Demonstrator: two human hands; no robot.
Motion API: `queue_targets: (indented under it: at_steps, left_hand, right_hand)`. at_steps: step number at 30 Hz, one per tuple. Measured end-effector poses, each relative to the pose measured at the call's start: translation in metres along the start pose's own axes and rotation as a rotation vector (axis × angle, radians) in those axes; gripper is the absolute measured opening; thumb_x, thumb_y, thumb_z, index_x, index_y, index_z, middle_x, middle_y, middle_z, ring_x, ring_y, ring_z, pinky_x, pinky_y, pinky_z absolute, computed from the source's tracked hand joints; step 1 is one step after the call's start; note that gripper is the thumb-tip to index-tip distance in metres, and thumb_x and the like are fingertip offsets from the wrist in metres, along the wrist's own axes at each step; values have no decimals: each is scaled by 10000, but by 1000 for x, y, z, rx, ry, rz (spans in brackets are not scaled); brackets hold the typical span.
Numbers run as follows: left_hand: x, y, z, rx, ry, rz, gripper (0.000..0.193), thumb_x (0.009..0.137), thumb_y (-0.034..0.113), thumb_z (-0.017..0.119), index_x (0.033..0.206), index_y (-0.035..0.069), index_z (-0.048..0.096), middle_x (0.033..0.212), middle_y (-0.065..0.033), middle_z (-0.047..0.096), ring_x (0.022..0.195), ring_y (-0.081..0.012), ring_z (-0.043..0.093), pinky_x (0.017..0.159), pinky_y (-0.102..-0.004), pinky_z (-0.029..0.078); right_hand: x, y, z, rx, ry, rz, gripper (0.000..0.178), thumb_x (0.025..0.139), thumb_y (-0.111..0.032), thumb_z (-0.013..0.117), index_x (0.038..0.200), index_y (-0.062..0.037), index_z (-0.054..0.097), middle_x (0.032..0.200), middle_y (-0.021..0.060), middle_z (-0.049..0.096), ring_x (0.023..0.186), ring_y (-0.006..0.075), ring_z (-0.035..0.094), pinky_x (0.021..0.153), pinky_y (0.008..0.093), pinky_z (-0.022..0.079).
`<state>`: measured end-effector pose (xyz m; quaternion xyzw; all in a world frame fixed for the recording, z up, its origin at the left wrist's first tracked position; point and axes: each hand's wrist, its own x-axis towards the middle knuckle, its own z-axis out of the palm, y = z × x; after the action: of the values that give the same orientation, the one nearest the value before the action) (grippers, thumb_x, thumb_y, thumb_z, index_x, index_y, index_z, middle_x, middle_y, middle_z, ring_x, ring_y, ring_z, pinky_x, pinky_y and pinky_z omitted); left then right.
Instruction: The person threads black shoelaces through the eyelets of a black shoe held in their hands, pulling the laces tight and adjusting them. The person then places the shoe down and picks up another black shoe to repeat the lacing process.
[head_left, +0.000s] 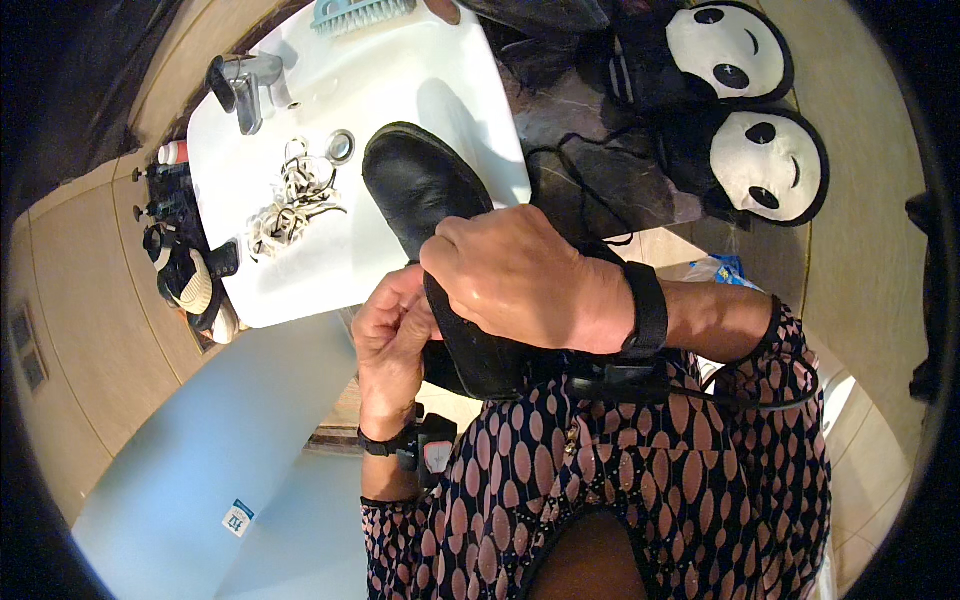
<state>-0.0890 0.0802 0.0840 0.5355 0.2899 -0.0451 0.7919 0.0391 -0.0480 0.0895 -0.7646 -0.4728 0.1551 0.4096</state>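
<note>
A black shoe with a smooth, leather-like toe is held over the near right part of a white washbasin, its toe pointing away from me. My right hand is closed like a fist over the shoe's middle, its fingertips hidden. My left hand pinches at the shoe's near left side, fingers bent and close to my right knuckles. What exactly the fingertips grip is hidden. Inside the basin lies a tangle of off-white shoelaces, left of the shoe and beside the round metal drain.
A metal tap stands at the basin's far left, a light-blue scrubbing brush on its far rim. Black footwear with white cartoon faces lies right on a dark surface. More shoes sit left of the basin, a light-blue panel nearer.
</note>
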Motion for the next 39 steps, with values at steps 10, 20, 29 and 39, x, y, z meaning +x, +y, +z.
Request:
queue_targets:
  at_steps: [10, 20, 29, 39]
  left_hand:
    - [9, 7, 3, 35, -54, -54, 174, 881, 54, 578, 1029, -35, 560, 872, -81, 645, 695, -102, 625, 569, -201, 528]
    - [14, 12, 12, 38, -73, -126, 172, 872, 50, 585, 1019, -37, 565, 856, -92, 646, 693, -124, 639, 555, -216, 548]
    - [18, 8, 11, 34, -99, -161, 178, 865, 35, 587, 1028, -30, 560, 828, -85, 632, 689, -122, 635, 545, -213, 553]
    - [27, 21, 21, 183, -133, -243, 138, 873, -32, 526, 1009, -34, 553, 796, -80, 616, 605, -114, 624, 493, -186, 519]
  right_hand:
    - [-7, 20, -10, 287, -72, 73, 114, 749, -98, 595, 688, -13, 549, 685, 122, 560, 641, 302, 586, 563, 398, 440]
    - [-8, 21, -14, 406, -75, 139, 77, 747, 1, 571, 818, -10, 545, 717, 88, 546, 604, 223, 557, 552, 322, 430]
    - [-9, 23, -13, 297, -69, 78, 95, 750, -35, 584, 844, -31, 582, 743, 85, 549, 635, 258, 558, 561, 343, 433]
    - [-13, 29, -19, 221, -125, 133, 57, 753, -103, 611, 809, -90, 606, 753, 37, 546, 715, 242, 517, 697, 351, 415]
